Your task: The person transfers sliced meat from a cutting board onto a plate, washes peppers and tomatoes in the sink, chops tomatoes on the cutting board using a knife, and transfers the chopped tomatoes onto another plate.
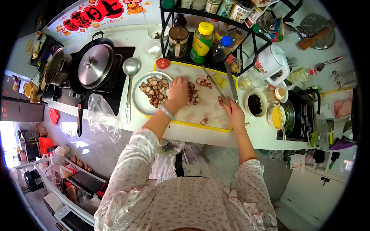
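My left hand (179,91) is cupped palm down over sliced meat (193,94) at the left side of the yellow-edged cutting board (185,115); its fingertips are partly hidden. Close by on the left, a white plate (135,96) holds a heap of browned meat slices (154,88). My right hand (233,111) grips a knife (214,84), its blade slanting up and left across the board. Another long metal strip (232,82), perhaps a second blade, lies to the right. More slices (204,82) and chopped yellow-green pieces (220,81) are on the board.
A tomato half (163,63) rests at the board's back corner. Left are a ladle (131,67) and a lidded wok (90,71). A bottle rack (166,34) stands behind. Bowls of dark food (254,104) and yellow liquid (276,116) sit right.
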`<state>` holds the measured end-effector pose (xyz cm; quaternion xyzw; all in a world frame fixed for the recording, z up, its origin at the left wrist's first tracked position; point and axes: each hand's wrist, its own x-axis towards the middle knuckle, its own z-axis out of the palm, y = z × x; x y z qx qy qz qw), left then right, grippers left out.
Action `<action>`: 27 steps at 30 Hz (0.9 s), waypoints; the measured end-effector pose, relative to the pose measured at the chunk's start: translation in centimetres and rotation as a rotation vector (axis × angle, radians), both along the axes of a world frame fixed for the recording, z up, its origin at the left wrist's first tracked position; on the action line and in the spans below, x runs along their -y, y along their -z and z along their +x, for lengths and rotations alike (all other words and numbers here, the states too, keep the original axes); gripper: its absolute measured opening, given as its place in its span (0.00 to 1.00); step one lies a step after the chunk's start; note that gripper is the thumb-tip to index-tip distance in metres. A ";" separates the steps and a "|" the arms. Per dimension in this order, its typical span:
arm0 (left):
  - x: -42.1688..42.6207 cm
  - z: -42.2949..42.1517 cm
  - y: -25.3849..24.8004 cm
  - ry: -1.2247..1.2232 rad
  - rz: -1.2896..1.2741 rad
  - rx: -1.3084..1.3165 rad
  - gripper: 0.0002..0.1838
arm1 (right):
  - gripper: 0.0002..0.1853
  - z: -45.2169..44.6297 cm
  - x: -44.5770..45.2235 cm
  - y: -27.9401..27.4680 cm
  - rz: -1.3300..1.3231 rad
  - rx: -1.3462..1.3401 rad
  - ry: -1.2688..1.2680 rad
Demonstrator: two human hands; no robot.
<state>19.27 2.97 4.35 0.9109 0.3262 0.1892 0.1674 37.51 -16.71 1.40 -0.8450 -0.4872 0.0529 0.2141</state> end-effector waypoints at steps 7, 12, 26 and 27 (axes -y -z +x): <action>-3.8 3.5 1.0 -0.067 0.036 -0.591 0.15 | 0.19 -0.6 1.8 -2.4 -0.045 -0.063 -0.209; -3.6 3.0 0.7 -0.026 -0.083 -0.602 0.16 | 0.16 -0.4 5.1 -4.0 0.065 -0.186 -0.134; 2.8 -2.0 -0.1 0.327 0.103 -0.353 0.31 | 0.13 -4.4 13.1 -1.0 0.111 -1.023 0.453; 4.5 -2.5 1.0 0.466 0.154 -0.233 0.29 | 0.13 -5.2 13.0 -0.6 0.099 -1.097 0.482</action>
